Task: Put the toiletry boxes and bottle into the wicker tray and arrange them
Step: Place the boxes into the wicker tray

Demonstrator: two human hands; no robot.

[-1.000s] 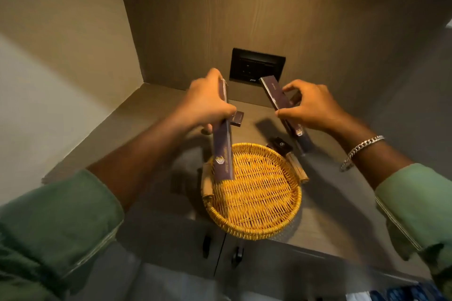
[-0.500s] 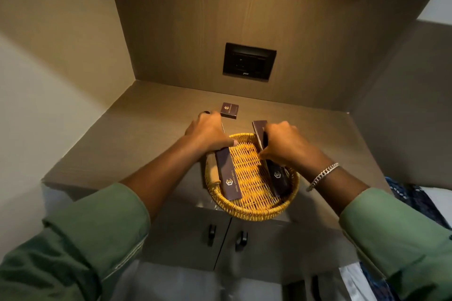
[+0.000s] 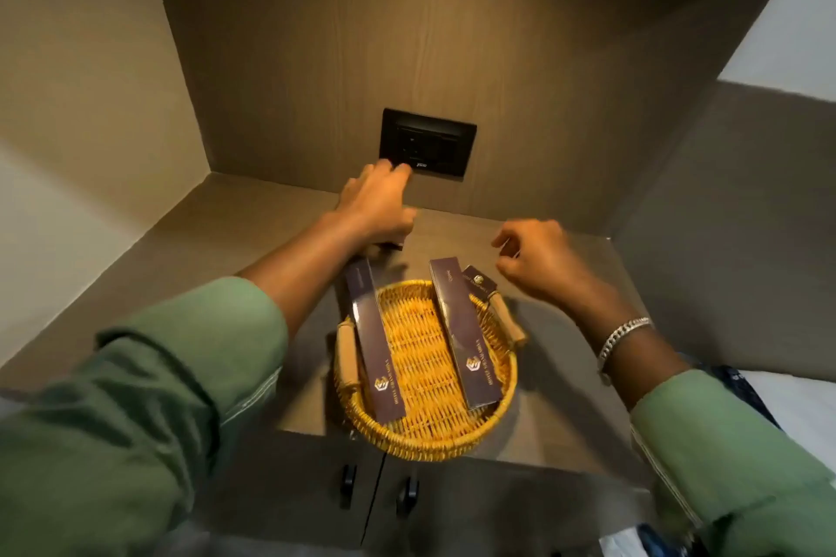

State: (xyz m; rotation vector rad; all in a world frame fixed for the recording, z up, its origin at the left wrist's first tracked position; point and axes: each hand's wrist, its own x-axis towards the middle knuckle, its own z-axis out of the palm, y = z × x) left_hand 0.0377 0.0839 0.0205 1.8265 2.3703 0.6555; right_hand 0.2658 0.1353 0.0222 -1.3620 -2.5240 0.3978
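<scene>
The round wicker tray (image 3: pixel 434 439) sits at the counter's front edge. Two long purple toiletry boxes lie in it, their far ends propped on the back rim: the left box (image 3: pixel 375 348) and the right box (image 3: pixel 466 339). A small purple box (image 3: pixel 478 280) rests by the tray's right handle. My left hand (image 3: pixel 377 206) reaches palm-down beyond the tray, covering a small dark item (image 3: pixel 392 245) whose edge alone shows. My right hand (image 3: pixel 538 258) hovers behind the tray's right side, fingers loosely apart and holding nothing. No bottle is visible.
A black wall socket (image 3: pixel 427 142) is set in the back panel just beyond my left hand. Wooden walls close in the counter (image 3: pixel 253 240) on the left and back. Two cabinet door knobs (image 3: pixel 348 479) sit below the tray.
Both hands let go of the long boxes, which now lie in the tray. My left hand moved forward over the small item at the back; my right hand lifted away to the right.
</scene>
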